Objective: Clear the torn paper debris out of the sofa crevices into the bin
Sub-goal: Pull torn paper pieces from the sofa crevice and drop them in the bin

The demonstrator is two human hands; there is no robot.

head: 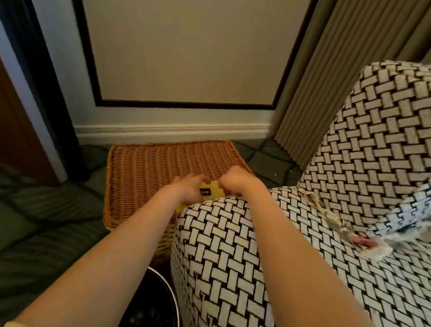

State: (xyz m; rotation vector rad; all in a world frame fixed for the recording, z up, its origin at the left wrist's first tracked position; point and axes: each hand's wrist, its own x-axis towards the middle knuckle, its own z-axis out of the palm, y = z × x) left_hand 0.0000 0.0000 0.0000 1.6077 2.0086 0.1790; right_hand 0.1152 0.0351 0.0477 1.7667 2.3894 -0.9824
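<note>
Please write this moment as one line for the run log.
hands: left hand and right hand grip yellow piece | where: over wicker basket | bin: beside sofa arm

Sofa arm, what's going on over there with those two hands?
A person reaches both hands over the sofa arm. The left hand holds a yellow piece with a black label, just above the wicker basket. The right hand is curled at the piece's edge, its grip unclear. Torn scraps lie in the sofa crevice, not yet cleared. The bin stands below the forearms.
</note>
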